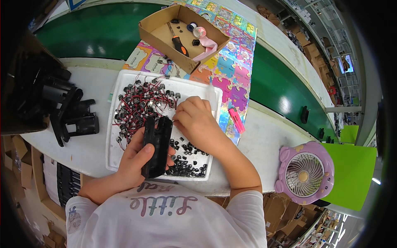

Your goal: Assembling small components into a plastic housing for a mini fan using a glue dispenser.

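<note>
My left hand (133,162) is wrapped round a long black plastic housing (159,144), which stands tilted over the near part of a white foam tray (110,140). Close to the housing's upper end is my right hand (194,122), its fingers bent and pressed together; whatever they may hold is hidden. A heap of small black switch-like parts with red and black wires (142,101) fills the tray's far left. Loose small black plastic pieces (184,167) lie at its near right, partly behind the housing and my right hand.
Beyond the tray, an open cardboard box (151,35) holds an orange-and-black screwdriver (179,44) and tape rolls. A pink box cutter (236,120) lies right of the tray. More black housings (78,118) stand left. A purple fan (304,175) sits right; a green belt (281,93) runs behind.
</note>
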### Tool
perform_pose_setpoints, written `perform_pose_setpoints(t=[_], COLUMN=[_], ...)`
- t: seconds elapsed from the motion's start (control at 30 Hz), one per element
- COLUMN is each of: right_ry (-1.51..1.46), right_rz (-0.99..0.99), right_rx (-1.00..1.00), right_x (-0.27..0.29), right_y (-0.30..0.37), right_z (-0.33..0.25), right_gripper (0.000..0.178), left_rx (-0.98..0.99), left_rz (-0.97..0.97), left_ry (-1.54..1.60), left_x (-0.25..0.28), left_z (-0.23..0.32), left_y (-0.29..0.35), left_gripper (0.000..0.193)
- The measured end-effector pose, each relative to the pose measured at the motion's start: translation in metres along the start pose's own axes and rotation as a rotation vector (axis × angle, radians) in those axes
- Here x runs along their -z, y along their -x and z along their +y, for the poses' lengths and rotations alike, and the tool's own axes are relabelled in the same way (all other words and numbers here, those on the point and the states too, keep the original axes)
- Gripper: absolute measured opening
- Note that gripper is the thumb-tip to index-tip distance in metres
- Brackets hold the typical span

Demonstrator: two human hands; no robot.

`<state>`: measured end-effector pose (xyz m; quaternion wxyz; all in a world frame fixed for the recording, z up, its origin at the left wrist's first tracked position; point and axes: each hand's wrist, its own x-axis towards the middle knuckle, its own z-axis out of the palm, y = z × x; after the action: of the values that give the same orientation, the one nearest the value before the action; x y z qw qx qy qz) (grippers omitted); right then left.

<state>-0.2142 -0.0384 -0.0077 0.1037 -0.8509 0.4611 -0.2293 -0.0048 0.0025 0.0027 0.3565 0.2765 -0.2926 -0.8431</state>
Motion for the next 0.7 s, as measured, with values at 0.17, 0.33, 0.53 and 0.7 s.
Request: perform_pose_setpoints(t=[0.17,0.33,0.53,0.7], right_ry=[0.031,0.003,-0.007,-0.007], right_rz=[0.002,0.0,-0.006,-0.024], right_rx=[0.035,0.013,0.014,0.001], right_x=[-0.0007,0.0008,0.0007,0.0006], right_y=[-0.0007,0.0005,0.0,0.0005], right_z=[-0.0001,-0.0027,-0.0032,-0.003], right_gripper=[0.021,0.02,0.02,0.019], left_rx=[-0.003,-0.007,-0.005,-0.007], left_rz=[0.005,0.001,0.019,0.021], left_ry=[-0.003,-0.01,-0.004,-0.003], left_x=[0.0001,-0.0006,-0.0006,-0.0021], left_z=[-0.0007,-0.0007,-0.0018,-0.0012], left_y=[0.0003,0.0002,0.0006,-0.0001], left_gripper=[0.043,0.042,0.042,0.042])
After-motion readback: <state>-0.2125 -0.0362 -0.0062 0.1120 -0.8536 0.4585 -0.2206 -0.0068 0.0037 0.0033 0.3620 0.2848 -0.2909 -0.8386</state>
